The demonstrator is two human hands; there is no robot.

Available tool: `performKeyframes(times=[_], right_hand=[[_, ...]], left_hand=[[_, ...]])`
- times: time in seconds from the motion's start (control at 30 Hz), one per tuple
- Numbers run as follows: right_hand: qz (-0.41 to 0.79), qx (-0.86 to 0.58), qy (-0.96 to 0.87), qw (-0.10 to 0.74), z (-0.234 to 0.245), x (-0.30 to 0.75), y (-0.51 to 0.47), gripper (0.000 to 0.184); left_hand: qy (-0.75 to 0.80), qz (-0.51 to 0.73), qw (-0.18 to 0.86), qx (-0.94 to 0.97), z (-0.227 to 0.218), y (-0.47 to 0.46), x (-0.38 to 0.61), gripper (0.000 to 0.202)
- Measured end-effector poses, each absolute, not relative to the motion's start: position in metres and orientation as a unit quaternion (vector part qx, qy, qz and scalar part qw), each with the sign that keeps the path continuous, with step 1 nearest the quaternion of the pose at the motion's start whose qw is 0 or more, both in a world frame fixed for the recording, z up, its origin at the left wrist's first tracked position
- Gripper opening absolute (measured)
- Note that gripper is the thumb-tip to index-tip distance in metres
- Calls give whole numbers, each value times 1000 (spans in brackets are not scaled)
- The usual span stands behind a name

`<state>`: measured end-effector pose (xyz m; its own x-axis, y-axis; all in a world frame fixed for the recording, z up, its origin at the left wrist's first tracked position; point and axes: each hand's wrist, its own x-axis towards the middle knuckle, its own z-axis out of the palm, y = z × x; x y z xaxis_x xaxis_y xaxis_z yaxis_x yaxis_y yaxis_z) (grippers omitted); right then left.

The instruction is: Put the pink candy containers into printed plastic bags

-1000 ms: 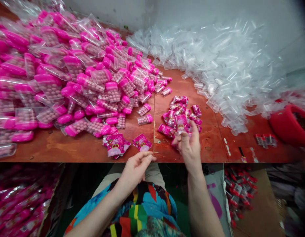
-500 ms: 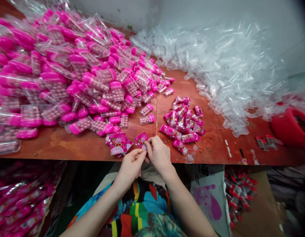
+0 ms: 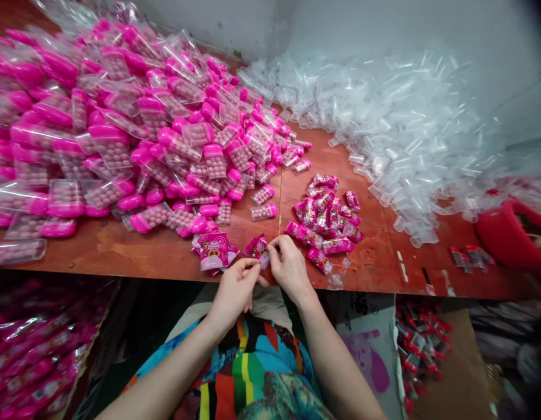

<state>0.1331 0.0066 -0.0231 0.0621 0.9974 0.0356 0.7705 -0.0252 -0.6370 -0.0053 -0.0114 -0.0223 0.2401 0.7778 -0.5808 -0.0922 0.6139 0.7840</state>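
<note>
A small pink printed film sleeve (image 3: 255, 247) stands at the table's front edge, its pale lower end between my hands. My right hand (image 3: 290, 267) pinches that sleeve by its right side with thumb and forefinger. My left hand (image 3: 236, 287) is just left and below, fingertips pressed together close to the sleeve's lower end; what they hold, if anything, is hidden. Beside my left hand lies a stack of flat pink sleeves (image 3: 213, 252). Right of my right hand is a small heap of pink wrapped packs (image 3: 325, 213).
Pink-capped clear containers of pink balls (image 3: 152, 116) cover the table's left side. Clear empty plastic containers (image 3: 384, 128) are piled at the back right. A red bowl (image 3: 502, 233) stands at the right, near small red-topped containers (image 3: 470, 258). Below the edge are boxes of pink packs (image 3: 38, 356).
My hands have drawn slightly apart, the right one moving a little right and the left a little down. The view has shifted slightly.
</note>
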Motion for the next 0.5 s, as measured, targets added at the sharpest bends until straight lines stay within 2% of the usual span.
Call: performKeyframes(times=[0.17,0.27,0.33,0.4,0.5], right_hand=[[262,-686,-611,295,-32,137,5,6],[272,-688,-596,314,-34,138,6,18],[285,-681,-592,322,-33,139,6,19],[285,-674,-605,315,-31,139,5,17],[243,-675,-648,257,-26,137,4,23]], left_hand=[[546,290,717,320,-21,-10,-5,29],[546,291,718,319,-21,-11,-6,29],[550,294,710,327,-21,-12,-5,29],[551,297,698,348,-20,-14,-2,30],[538,295,698,369,-19,-17,4,33]])
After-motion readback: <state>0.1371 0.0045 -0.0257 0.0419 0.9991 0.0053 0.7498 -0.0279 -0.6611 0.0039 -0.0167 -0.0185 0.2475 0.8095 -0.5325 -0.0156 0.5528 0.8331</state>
